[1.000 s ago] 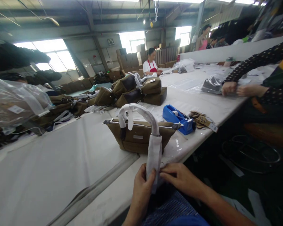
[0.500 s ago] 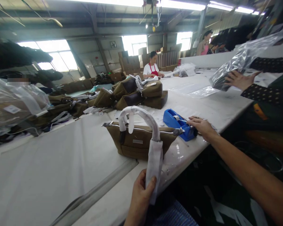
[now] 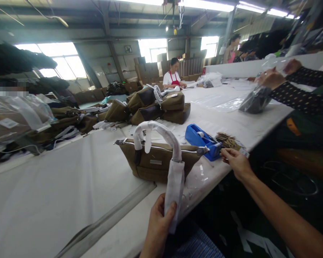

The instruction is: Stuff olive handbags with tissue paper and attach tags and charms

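An olive-brown handbag (image 3: 150,161) with a zipped top and dark leather tabs stands upright on the white table. Its arched handle (image 3: 157,126) is covered in white wrapping. My left hand (image 3: 161,218) is closed around the loose lower end of the white wrapping (image 3: 174,182), thumb in front. Beyond the bag's right end sits a blue tape dispenser (image 3: 201,141). At the dispenser's near end, my right hand (image 3: 237,159) pinches its fingertips together by the cutting edge, on what looks like the tape's end; the strip itself is hardly visible.
Brown paper tags (image 3: 227,140) lie beside the dispenser. More olive bags (image 3: 148,104) are piled behind. On the right, a co-worker's hands (image 3: 271,77) handle a clear plastic bag (image 3: 255,100) with something dark inside. The table's edge (image 3: 204,195) runs along the near right side.
My right hand has drawn back from over the dispenser to its near end and closed into a pinch, uncovering the tags. My left hand keeps its grip. The co-worker's plastic bag has come down onto the table.
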